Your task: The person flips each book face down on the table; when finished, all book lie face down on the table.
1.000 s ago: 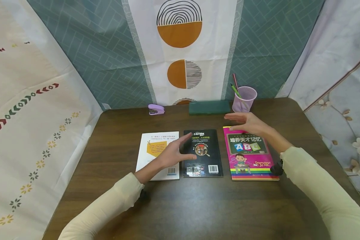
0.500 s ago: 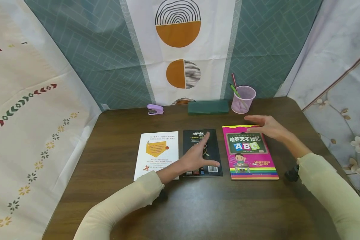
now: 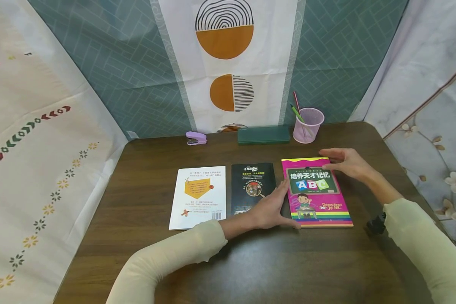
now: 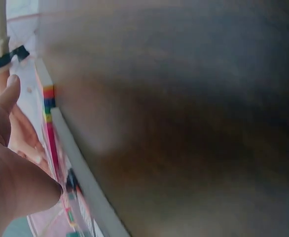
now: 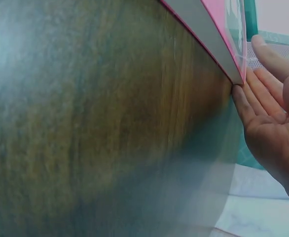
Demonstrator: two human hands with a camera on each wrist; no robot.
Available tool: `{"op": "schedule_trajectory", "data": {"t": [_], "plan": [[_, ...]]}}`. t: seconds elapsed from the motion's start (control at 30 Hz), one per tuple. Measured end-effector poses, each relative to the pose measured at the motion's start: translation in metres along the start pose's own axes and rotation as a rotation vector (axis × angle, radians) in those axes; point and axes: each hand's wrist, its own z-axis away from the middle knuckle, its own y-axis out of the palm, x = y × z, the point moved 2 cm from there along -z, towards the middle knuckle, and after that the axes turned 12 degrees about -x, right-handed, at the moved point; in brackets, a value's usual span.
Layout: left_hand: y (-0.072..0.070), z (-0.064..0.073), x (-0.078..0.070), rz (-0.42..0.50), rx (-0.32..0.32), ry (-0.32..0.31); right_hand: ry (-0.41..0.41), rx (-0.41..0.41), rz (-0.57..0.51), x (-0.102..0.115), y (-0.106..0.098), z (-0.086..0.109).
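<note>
A pink book (image 3: 319, 200) with "ABC" on its cover lies flat at the right of a row of books. My left hand (image 3: 267, 210) reaches across the lower part of the black book (image 3: 248, 179), fingertips at the pink book's left edge and thumb near its bottom left corner. At the pink book's top right corner is my right hand (image 3: 345, 164), its thumb over the cover's edge. The right wrist view shows the right hand (image 5: 277, 113) with extended fingers right at the corner of the book (image 5: 203, 39). To the left lies a white book (image 3: 197, 207) with a yellow patch.
Along the back of the brown table (image 3: 136, 190) stand a purple stapler (image 3: 196, 138), a dark green case (image 3: 263, 135) and a pink mesh pen cup (image 3: 309, 125) holding pencils. Fabric hangs behind the table and at both sides.
My left hand has moved right, from between the white and black books to the pink book's left edge. My right hand has shifted right, from over the pink book's top to its right corner.
</note>
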Motion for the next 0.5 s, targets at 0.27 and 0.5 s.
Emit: {"op": "schedule_trajectory", "data": {"t": [0.27, 0.5], "plan": [[0.015, 0.002, -0.008, -0.132, 0.045, 0.068, 0.000, -0.002, 0.027, 0.000, -0.001, 0.003], [0.021, 0.003, -0.010, -0.303, 0.031, 0.124, -0.005, -0.011, 0.050, -0.002, 0.000, 0.002]]}}
